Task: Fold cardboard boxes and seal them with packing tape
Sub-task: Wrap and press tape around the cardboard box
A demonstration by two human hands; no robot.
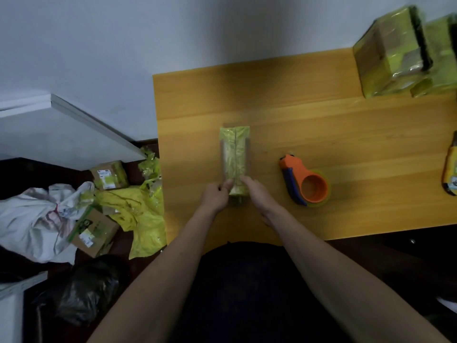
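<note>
A narrow cardboard box (pixel 235 154) covered in yellow-green tape lies lengthwise in the middle of the wooden table (pixel 321 134), with a seam running down its top. My left hand (pixel 217 194) pinches the near left corner of the box. My right hand (pixel 257 194) presses against its near right side, fingers on the top edge. An orange tape dispenser (pixel 305 184) with a roll of tape rests on the table, to the right of the box and clear of both hands.
Taped boxes (pixel 393 53) are stacked at the table's far right corner. A yellow-black tool (pixel 451 167) lies at the right edge. On the floor to the left are small cardboard boxes (pixel 108 178), yellow plastic (pixel 146 219), a white sack (pixel 37 219) and a black bag (pixel 81 290).
</note>
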